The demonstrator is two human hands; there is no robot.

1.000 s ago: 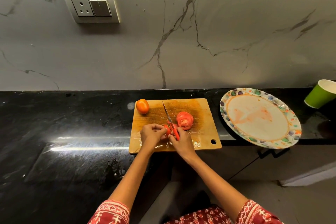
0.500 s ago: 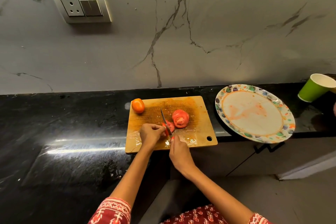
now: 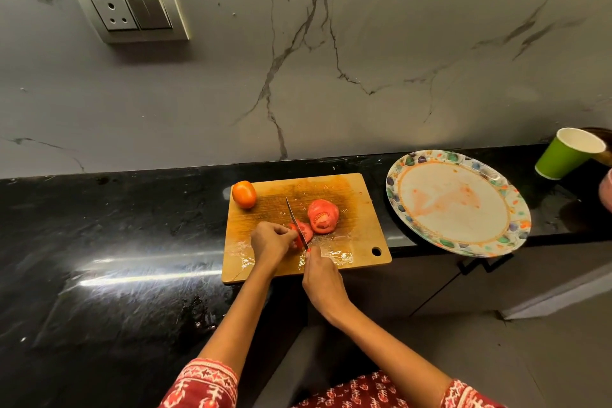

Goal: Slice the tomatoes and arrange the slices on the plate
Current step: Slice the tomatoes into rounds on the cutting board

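Black stone counter carries a wet cutting board, and that juice could let the tomato piece skid, bringing the knife onto knuckles. Her left hand curls over the piece, pinning it; her right hand grips the handle, blade angled away. Nearby, the plate holds no slices.

No text, label, brand, number or sign could be read on anything in view.
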